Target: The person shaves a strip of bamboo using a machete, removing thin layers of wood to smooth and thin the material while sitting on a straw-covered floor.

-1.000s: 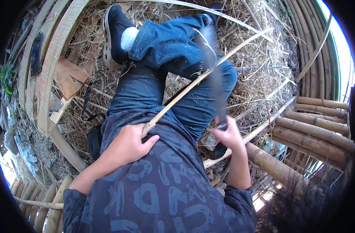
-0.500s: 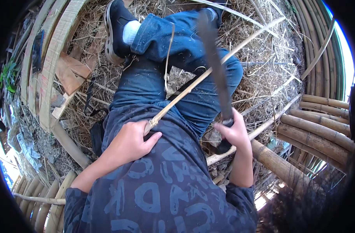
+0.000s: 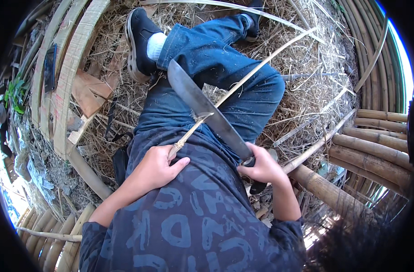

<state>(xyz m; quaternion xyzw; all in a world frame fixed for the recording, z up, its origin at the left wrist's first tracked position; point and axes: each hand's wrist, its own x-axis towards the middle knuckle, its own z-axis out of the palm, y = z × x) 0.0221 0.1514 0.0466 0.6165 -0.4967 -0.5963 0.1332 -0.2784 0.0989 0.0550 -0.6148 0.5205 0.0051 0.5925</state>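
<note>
My left hand (image 3: 159, 167) is closed around the near end of a long, thin, pale bamboo strip (image 3: 245, 80), close against my shirt. The strip slants away to the far right over my crossed, jeans-clad legs. A machete (image 3: 189, 93) with a broad dark blade is in my right hand (image 3: 263, 167), the fingers wrapped round its black handle. Its blade points to the far left and lies across the strip, over my lap. A small pale curl (image 3: 202, 117) shows at the blade's edge, where it meets the strip.
Curved wooden planks (image 3: 73, 68) stand on the left with a dark phone (image 3: 50, 68) on them. Beside them lies a brown wood offcut (image 3: 90, 90). Straw and shavings (image 3: 302, 104) cover the ground. Bamboo poles (image 3: 370, 154) line the right side.
The machete has swung left and down, from pointing away to lying across the strip. My right hand moved slightly left and nearer. A thin sliver seen over my legs earlier is gone from there.
</note>
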